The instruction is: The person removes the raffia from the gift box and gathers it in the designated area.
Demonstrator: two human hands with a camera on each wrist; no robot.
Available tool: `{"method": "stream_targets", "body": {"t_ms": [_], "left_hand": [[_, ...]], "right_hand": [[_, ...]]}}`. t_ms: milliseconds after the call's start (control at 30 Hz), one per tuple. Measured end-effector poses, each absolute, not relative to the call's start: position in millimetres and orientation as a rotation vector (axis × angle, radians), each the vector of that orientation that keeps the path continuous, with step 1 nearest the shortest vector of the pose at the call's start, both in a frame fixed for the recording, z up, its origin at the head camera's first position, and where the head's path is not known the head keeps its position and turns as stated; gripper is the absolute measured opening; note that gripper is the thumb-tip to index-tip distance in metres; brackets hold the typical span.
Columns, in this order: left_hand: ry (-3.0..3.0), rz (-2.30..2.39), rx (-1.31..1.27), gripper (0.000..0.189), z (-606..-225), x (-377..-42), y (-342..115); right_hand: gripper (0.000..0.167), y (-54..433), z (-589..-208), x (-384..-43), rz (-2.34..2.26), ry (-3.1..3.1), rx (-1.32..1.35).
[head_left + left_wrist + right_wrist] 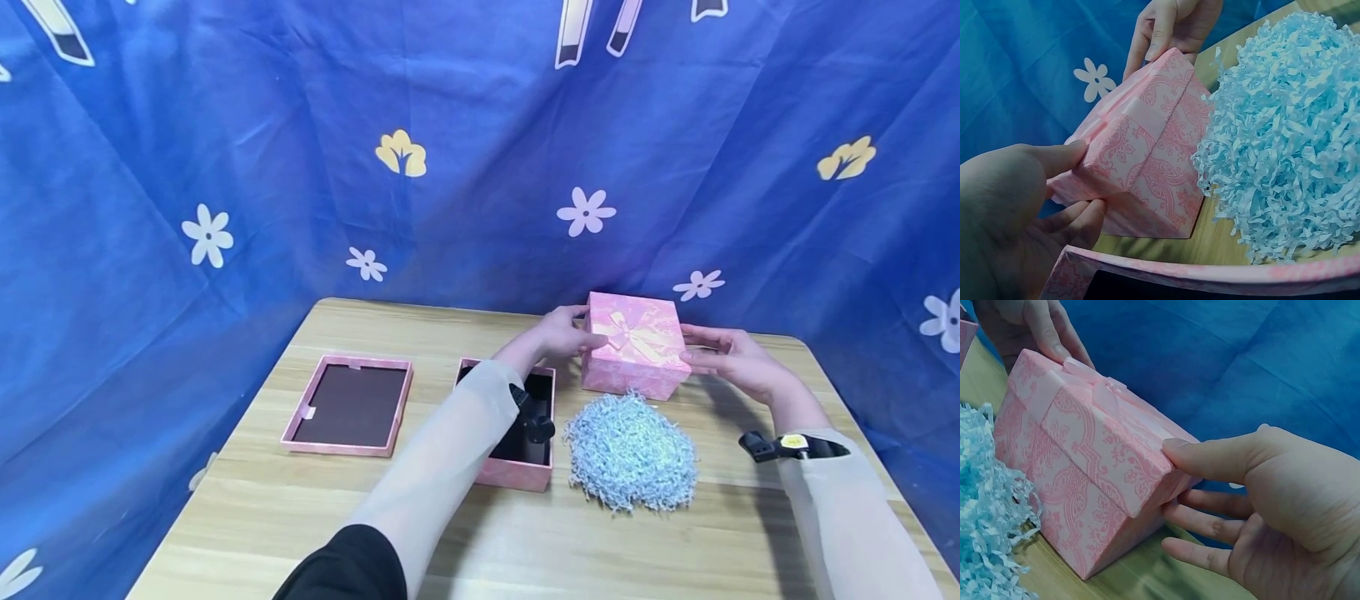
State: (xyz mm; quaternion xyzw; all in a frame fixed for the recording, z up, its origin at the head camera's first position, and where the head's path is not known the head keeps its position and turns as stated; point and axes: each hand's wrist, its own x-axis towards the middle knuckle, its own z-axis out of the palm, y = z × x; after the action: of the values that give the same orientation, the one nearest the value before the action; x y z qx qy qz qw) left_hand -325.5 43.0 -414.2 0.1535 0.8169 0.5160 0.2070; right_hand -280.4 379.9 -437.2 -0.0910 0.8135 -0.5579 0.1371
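Pink box [633, 381] right of centre, head view; left grip [561, 333] and right grip [737, 363] both pinching its lid [649, 323]. Risks: uneven force could cock the lid; a slip toward lower frame could scatter the blue shred [632, 454].

Between your left hand [558, 335] and your right hand [738, 364], on the table [525, 546], stands a lidded box [637, 371]. Just before it, nearer you than both hands, lies shredded paper [632, 454]. Beneath your left wrist and forearm stands an open box [517, 476]; farther left of that hand lies a loose lid [348, 407]. Behind both hands hangs a curtain [480, 108].
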Motion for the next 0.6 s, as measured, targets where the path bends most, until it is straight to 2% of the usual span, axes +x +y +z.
{"method": "stream_targets", "body": {"t_ms": [600], "left_hand": [[2.247, 1.505, 0.438, 0.079, -408, -329, 44]], "right_hand": [[0.069, 379, -427, -274, -1.668, 2.407, -0.289]]}}
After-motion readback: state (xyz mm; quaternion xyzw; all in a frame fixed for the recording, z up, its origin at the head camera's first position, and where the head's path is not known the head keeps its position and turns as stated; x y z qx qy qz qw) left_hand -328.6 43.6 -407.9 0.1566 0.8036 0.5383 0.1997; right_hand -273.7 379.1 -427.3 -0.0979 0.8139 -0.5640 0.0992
